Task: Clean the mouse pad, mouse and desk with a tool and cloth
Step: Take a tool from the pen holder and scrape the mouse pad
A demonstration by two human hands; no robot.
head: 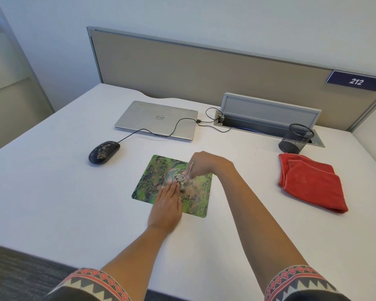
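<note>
Hands on a green patterned rectangular mouse pad (149,181) lying on a white desk (52,192).
Left hand (166,206) lies flat on the pad's near half, fingers straight and pressed together. Right hand (202,164) is over the pad's far part, pinching a thin pale-handled brush (188,173); its blurred dark tip is down among pale crumbs (194,190) on the pad. A black oval corded mouse (104,152), speckled with crumbs, sits left of and beyond the pad. A folded red cloth (310,183) lies well to the pad's right, and 1 closed silver laptop (156,119) lies beyond the pad.
</note>
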